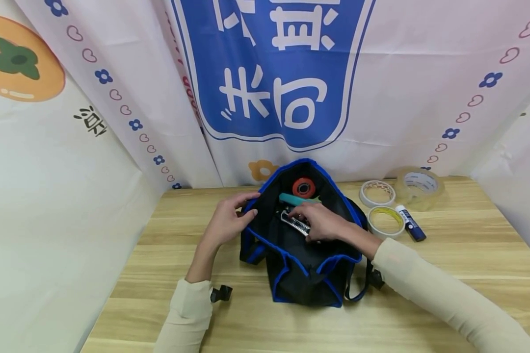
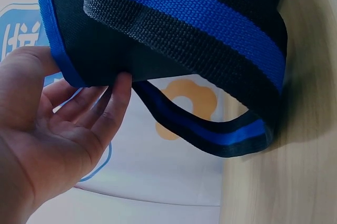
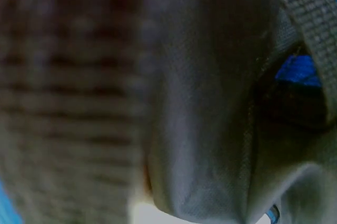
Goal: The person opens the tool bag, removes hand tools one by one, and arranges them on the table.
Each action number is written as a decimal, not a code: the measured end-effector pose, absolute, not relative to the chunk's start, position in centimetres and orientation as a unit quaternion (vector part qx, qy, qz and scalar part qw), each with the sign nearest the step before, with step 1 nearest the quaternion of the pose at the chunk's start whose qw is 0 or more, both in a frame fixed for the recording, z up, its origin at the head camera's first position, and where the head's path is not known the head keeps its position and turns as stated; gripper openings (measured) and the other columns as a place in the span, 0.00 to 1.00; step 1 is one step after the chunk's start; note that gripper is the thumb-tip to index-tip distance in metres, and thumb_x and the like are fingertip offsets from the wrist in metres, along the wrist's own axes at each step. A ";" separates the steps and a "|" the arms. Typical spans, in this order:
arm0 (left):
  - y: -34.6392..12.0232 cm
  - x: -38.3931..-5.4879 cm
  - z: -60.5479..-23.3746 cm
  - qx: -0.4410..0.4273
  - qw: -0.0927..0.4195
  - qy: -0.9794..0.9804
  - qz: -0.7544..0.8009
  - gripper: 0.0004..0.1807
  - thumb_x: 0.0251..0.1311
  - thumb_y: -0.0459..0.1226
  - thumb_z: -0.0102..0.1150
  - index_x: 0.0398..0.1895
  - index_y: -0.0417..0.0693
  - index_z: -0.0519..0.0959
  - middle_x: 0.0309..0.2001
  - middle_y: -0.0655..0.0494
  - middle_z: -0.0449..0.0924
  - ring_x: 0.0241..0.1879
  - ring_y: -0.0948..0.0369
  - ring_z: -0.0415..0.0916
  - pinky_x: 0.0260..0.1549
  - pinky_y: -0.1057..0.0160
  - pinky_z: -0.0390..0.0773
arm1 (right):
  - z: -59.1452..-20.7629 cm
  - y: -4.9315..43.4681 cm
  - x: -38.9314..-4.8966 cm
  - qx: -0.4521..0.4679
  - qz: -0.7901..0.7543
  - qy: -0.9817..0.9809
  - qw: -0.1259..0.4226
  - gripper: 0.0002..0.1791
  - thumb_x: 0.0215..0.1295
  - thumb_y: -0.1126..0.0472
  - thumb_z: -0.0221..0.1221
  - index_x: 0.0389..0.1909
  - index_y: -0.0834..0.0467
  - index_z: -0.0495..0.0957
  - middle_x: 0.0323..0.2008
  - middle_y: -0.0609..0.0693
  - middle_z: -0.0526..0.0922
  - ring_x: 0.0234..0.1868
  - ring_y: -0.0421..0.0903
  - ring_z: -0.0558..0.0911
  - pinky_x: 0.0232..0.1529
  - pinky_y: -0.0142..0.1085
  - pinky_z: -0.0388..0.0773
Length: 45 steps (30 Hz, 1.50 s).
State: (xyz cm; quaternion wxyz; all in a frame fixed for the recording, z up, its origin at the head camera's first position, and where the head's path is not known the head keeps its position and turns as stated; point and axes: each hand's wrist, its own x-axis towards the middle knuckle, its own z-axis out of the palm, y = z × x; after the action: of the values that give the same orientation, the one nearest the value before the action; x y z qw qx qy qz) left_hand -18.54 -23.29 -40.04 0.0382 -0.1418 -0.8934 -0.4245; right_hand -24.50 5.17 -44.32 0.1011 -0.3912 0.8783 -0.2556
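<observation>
A black tote bag [image 1: 306, 284] with blue edging stands upright on the table, its mouth wide. My left hand [image 1: 229, 218] pinches the bag's left rim between thumb and fingers; in the left wrist view this hand [image 2: 68, 124] holds the blue-edged corner beside a striped strap [image 2: 210, 29]. Inside the bag, my right hand [image 1: 322, 223] grips a silver utility knife [image 1: 295, 223] with a ridged slot. A teal object [image 1: 296, 199] and a red round roll [image 1: 303, 187] lie in the bag beyond it. Blurred webbing and black bag cloth [image 3: 205, 103] fill the right wrist view, hiding that hand.
Right of the bag sit two narrow tape rolls [image 1: 367, 201], a wide clear tape roll [image 1: 437, 189] and a glue stick [image 1: 410, 224]. A printed cloth [image 1: 393, 98] hangs behind the wooden table [image 1: 181, 245]. The bag's right strap [image 1: 357, 296] loops onto the table.
</observation>
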 end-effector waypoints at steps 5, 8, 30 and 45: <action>-23.4 -18.6 -40.1 -0.143 0.040 -0.893 -0.425 0.23 0.73 0.33 0.65 0.69 0.48 0.81 0.70 0.46 0.81 0.67 0.44 0.81 0.58 0.42 0.86 | -44.6 4.9 -24.6 -0.368 -0.270 0.882 0.118 0.39 0.52 0.63 0.81 0.68 0.58 0.80 0.54 0.55 0.88 0.53 0.50 0.87 0.52 0.43 0.86; -23.3 -18.6 -40.0 -0.150 0.044 -0.893 -0.422 0.23 0.73 0.33 0.65 0.69 0.47 0.81 0.70 0.46 0.81 0.65 0.45 0.82 0.56 0.43 0.87 | -44.7 4.7 -24.6 -0.358 -0.278 0.884 0.117 0.38 0.53 0.60 0.81 0.67 0.59 0.80 0.52 0.54 0.90 0.52 0.48 0.88 0.52 0.42 0.86; -23.4 -18.4 -39.9 -0.150 0.045 -0.894 -0.420 0.23 0.72 0.33 0.65 0.70 0.47 0.81 0.69 0.46 0.82 0.61 0.47 0.84 0.54 0.45 0.88 | -44.7 4.6 -24.0 -0.365 -0.306 0.869 0.135 0.33 0.53 0.65 0.80 0.63 0.56 0.83 0.52 0.53 0.89 0.51 0.47 0.88 0.50 0.38 0.87; -23.6 -18.5 -40.0 -0.157 0.056 -0.899 -0.404 0.23 0.72 0.33 0.66 0.69 0.48 0.82 0.66 0.48 0.84 0.48 0.53 0.80 0.49 0.51 0.88 | -45.0 4.7 -23.8 -0.385 -0.301 0.859 0.154 0.16 0.62 0.69 0.72 0.51 0.58 0.87 0.41 0.50 0.89 0.41 0.42 0.87 0.45 0.34 0.85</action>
State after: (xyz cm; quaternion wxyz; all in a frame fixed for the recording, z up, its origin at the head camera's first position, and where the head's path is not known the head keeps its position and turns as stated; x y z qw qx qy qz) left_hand -18.54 -23.60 -40.01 0.0562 -0.1566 -0.8993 -0.4044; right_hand -23.79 4.70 -45.01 0.1541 -0.3845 0.8589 -0.3010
